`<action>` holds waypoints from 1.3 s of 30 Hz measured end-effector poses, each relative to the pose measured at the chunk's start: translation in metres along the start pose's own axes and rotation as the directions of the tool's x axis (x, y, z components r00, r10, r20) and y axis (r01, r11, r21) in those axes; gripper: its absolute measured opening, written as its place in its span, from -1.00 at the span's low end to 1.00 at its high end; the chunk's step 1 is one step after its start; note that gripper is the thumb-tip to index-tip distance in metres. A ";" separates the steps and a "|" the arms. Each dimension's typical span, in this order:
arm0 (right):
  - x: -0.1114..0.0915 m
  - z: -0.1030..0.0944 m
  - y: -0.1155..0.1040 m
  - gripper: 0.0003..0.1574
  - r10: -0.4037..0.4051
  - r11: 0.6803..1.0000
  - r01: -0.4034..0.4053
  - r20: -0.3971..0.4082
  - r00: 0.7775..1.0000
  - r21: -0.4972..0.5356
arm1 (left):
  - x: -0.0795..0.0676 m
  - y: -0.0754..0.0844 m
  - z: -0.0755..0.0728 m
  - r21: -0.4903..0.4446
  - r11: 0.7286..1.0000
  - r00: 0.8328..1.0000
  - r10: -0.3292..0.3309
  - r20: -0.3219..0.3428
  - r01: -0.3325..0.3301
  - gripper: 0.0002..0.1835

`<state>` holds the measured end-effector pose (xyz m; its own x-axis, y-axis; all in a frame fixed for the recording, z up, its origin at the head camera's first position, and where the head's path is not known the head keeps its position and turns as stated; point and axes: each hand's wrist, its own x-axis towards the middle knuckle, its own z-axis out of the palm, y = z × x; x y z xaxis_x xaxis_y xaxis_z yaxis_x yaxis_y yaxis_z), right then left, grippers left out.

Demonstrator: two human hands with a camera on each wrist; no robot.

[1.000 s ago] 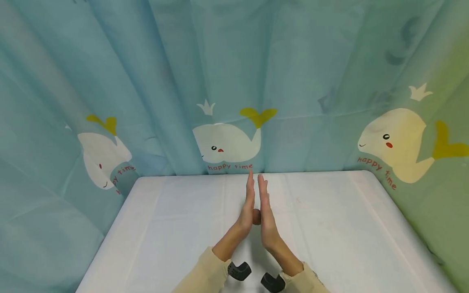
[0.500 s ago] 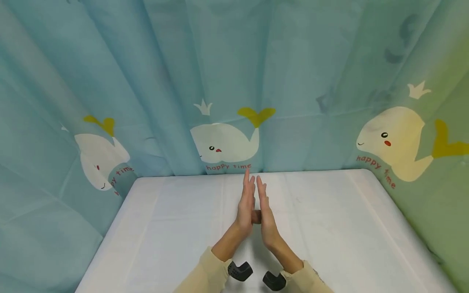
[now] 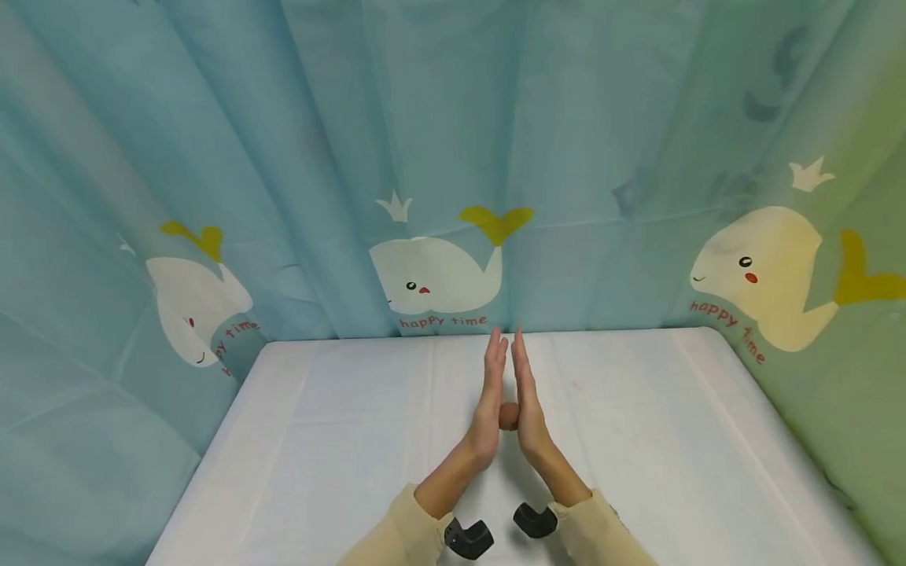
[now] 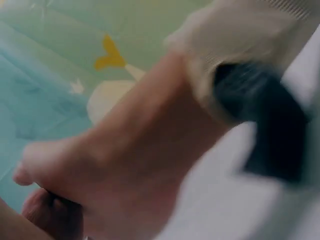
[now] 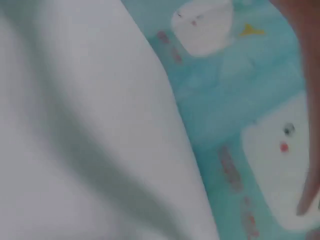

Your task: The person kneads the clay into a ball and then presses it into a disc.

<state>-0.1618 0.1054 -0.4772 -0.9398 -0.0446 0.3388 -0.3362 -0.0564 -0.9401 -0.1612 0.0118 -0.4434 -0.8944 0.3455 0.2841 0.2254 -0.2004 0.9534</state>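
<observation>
A small brown ball [image 3: 509,417] sits between my two palms over the middle of the white table [image 3: 354,440]. From the left, my left hand [image 3: 486,417] presses it with straight fingers pointing away from me. My right hand [image 3: 532,418] faces it in the same way, palm inward and fingers straight. In the left wrist view the brown ball [image 4: 50,215] looks lumpy and is partly hidden by the right hand [image 4: 125,155]. The right wrist view shows only a blurred sliver of a hand [image 5: 311,75] at the right edge; the ball is out of sight there.
A blue-green curtain [image 3: 594,157] with whale prints hangs behind and beside the table. Both sleeves are beige, with a black wrist device [image 3: 469,539] at the left cuff and another black device [image 3: 535,520] at the right one.
Both hands have shifted slightly right with the ball between them. The palms slide against each other: the left fingers reached farther half a second ago, and now the fingertips are nearly level.
</observation>
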 end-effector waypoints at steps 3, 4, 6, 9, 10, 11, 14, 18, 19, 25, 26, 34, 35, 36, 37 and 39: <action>-0.014 0.010 -0.003 -0.32 -0.016 1.000 0.016 0.039 0.999 0.004 | 0.010 -0.002 -0.006 -0.005 1.000 0.998 0.014 -0.056 -0.014 -0.35; -0.016 0.012 -0.007 -0.32 -0.033 0.999 0.033 0.045 0.998 0.000 | 0.014 -0.004 -0.008 0.013 1.000 0.998 0.017 -0.068 -0.016 -0.36; -0.017 0.014 -0.016 -0.31 -0.047 0.999 0.048 0.029 0.998 -0.009 | 0.017 -0.012 -0.008 0.053 0.999 0.998 0.003 -0.056 0.000 -0.36; -0.005 0.005 -0.026 -0.31 -0.061 0.998 0.059 -0.039 0.997 -0.033 | 0.012 -0.023 -0.004 0.123 0.992 0.999 -0.027 0.024 0.024 -0.34; 0.001 0.001 -0.027 -0.30 -0.058 0.997 0.055 -0.054 0.997 -0.044 | 0.009 -0.025 -0.002 0.126 0.992 0.998 -0.036 0.046 0.030 -0.33; 0.006 -0.003 -0.026 -0.30 -0.048 0.998 0.045 -0.062 0.997 -0.050 | 0.006 -0.025 0.001 0.101 0.994 0.997 -0.048 0.059 0.042 -0.32; 0.014 -0.013 -0.015 -0.32 -0.013 0.998 0.010 -0.058 0.998 -0.058 | 0.000 -0.019 0.008 0.027 0.999 0.998 -0.033 0.060 0.031 -0.30; 0.002 -0.011 -0.003 -0.33 0.026 0.998 -0.028 -0.043 0.999 -0.060 | -0.001 -0.016 0.009 -0.014 1.000 0.999 -0.026 0.028 0.027 -0.32; -0.004 -0.007 -0.004 -0.32 0.016 0.997 -0.018 -0.029 0.999 -0.069 | 0.000 -0.018 0.007 -0.024 0.999 0.999 -0.042 0.003 0.042 -0.32; -0.017 0.014 -0.022 -0.29 -0.062 0.994 0.067 0.054 0.997 -0.088 | 0.009 -0.033 -0.007 -0.082 0.993 0.991 -0.096 -0.097 0.088 -0.33; -0.013 0.012 -0.024 -0.29 -0.054 0.995 0.057 0.040 0.998 -0.084 | 0.009 -0.034 -0.007 -0.065 0.994 0.993 -0.094 -0.073 0.089 -0.34; 0.008 -0.010 0.005 -0.31 0.074 0.996 -0.076 -0.031 0.997 -0.042 | 0.001 -0.012 0.003 -0.138 0.990 0.999 -0.033 -0.007 0.032 -0.30; 0.005 -0.008 0.008 -0.31 0.083 0.996 -0.084 -0.026 0.996 -0.032 | 0.002 -0.010 0.002 -0.131 0.991 1.000 -0.017 -0.007 0.016 -0.30; 0.001 -0.006 0.011 -0.32 0.089 0.995 -0.090 -0.025 0.996 -0.030 | 0.005 -0.009 0.001 -0.105 0.994 1.000 -0.008 -0.011 0.007 -0.30; -0.003 -0.003 0.012 -0.31 0.086 0.996 -0.086 -0.022 0.996 -0.015 | 0.006 -0.009 -0.001 -0.071 0.997 1.000 -0.016 -0.014 0.015 -0.31; -0.012 0.005 0.007 -0.31 0.070 0.998 -0.070 -0.010 0.998 -0.002 | 0.009 -0.016 -0.005 -0.004 0.999 0.998 -0.047 -0.035 0.046 -0.34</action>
<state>-0.1532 0.1000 -0.4879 -0.9615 -0.0386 0.2720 -0.2700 -0.0510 -0.9615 -0.1753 0.0134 -0.4566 -0.9168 0.3223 0.2357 0.1820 -0.1881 0.9651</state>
